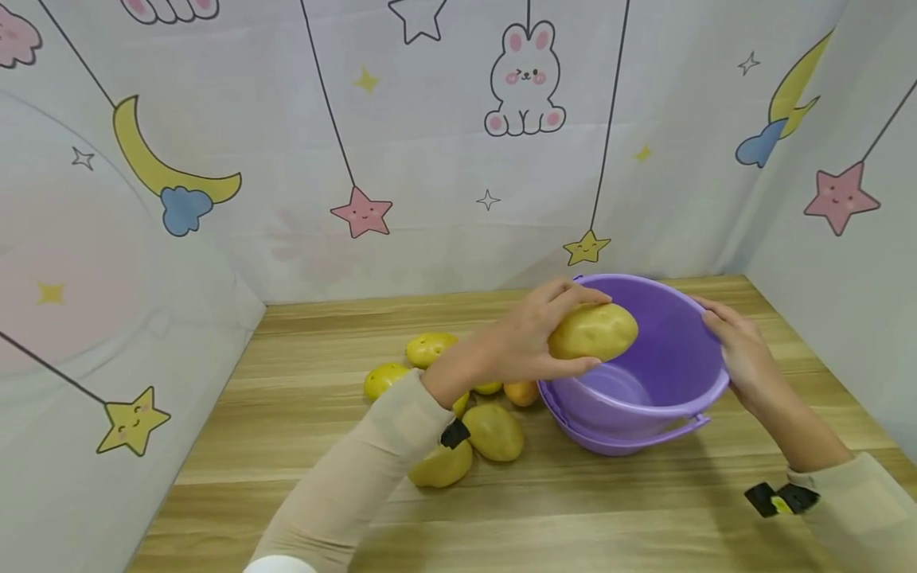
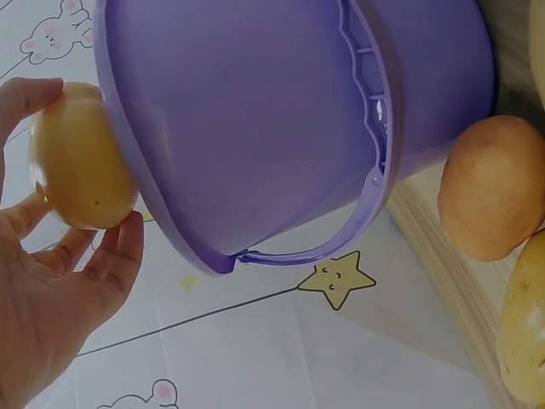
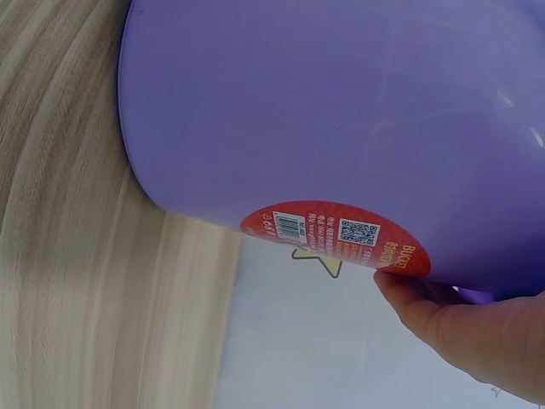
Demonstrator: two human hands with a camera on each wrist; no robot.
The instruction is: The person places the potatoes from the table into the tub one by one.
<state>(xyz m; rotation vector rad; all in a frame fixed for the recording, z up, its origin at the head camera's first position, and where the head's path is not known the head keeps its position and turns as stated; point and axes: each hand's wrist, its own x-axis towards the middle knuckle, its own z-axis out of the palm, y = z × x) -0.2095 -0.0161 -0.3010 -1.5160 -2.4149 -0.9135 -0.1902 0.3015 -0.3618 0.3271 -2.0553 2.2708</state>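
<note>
My left hand point(image 1: 533, 330) grips a yellow potato point(image 1: 596, 333) with thumb and fingers at the left rim of a purple bucket point(image 1: 630, 418). In the left wrist view the potato point(image 2: 81, 158) overlaps the bucket's rim. My right hand point(image 1: 745, 350) holds the bucket's right rim, thumb over the edge. The right wrist view shows its fingers point(image 3: 413, 302) against the outer wall, beside a red label point(image 3: 341, 234). The bucket leans a little on the table, and its handle point(image 1: 673, 432) hangs down at the front. The inside that shows is bare purple.
Several potatoes point(image 1: 494, 432) lie on the wooden table point(image 1: 286, 446) left of the bucket, partly behind my left forearm. A rounder orange-brown one point(image 2: 492, 187) lies close to the bucket. White printed cloth point(image 1: 430, 143) hangs along the back and both sides.
</note>
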